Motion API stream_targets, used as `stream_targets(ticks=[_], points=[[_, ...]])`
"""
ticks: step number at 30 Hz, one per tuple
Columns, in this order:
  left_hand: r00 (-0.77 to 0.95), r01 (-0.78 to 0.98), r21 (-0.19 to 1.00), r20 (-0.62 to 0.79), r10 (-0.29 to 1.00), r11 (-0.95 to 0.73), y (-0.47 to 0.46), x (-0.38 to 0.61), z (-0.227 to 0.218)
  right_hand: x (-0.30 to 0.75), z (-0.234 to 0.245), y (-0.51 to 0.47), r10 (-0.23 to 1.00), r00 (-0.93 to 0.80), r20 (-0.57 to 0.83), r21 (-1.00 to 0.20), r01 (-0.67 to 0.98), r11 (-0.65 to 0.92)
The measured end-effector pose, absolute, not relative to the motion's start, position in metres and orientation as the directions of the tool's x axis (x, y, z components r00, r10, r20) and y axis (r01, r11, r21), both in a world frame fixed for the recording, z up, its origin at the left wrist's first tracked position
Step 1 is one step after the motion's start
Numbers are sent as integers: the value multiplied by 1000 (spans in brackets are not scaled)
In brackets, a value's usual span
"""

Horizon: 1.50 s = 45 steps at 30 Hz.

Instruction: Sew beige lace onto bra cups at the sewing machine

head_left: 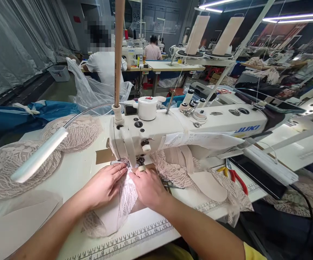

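While left hand (104,185) lies on lace fabric (127,195), fingers (116,169) flat, unclenched, right hand (149,187) presses alongside, its grasp unclear.

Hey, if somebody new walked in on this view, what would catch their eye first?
Probably the big white JUKI sewing machine, stretching from the middle toward the right, with a pale lace piece at its left end. Next, perhaps, the two tall beige thread cones standing at upper right, then the bendy-necked white bar lamp at left.
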<state>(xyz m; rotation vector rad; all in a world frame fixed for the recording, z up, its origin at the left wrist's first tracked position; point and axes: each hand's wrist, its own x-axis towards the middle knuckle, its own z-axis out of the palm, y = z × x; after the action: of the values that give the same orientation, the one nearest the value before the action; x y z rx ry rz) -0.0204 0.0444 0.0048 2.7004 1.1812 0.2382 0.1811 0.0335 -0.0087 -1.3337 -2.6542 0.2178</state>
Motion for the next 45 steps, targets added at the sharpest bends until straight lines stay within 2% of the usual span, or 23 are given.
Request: stream_targets(ticks=[4, 8, 13, 18, 26, 29, 32, 35, 38, 45], points=[[676, 711, 224, 44, 736, -667, 48, -25, 6, 183, -11, 34, 787, -605, 124, -222, 756, 616], [646, 733, 198, 98, 757, -651, 35, -26, 7, 190, -21, 37, 782, -598, 175, -280, 731, 622], [610, 723, 303, 142, 779, -621, 10, -18, 11, 197, -29, 37, 789, -559, 254, -379, 693, 613], [557, 769, 296, 127, 821, -567, 2, -8, 5, 198, -27, 34, 776, -570, 272, -411, 660, 629], [527, 730, 409, 172, 832, -547, 3, -11, 2, 203, -21, 31, 740, -599, 306, -550, 523, 651], [502, 723, 450, 179, 846, -524, 2, -11, 3, 202, -15, 27, 655, -711, 255, -503, 481, 718], [474, 715, 496, 174, 863, -493, 2, -13, 4, 201, -6, 19, 597, -792, 129, -345, 528, 776], [492, 683, 531, 172, 853, -501, 1, -15, 5, 201, -1, 7, 596, -802, 47, -225, 573, 788], [581, 626, 523, 183, 793, -579, 0, -17, 4, 202, -2, -3, 624, -780, 45, -219, 602, 768], [663, 638, 377, 174, 728, -671, -5, -17, -3, 203, -10, -10, 664, -743, 89, -285, 619, 731]])
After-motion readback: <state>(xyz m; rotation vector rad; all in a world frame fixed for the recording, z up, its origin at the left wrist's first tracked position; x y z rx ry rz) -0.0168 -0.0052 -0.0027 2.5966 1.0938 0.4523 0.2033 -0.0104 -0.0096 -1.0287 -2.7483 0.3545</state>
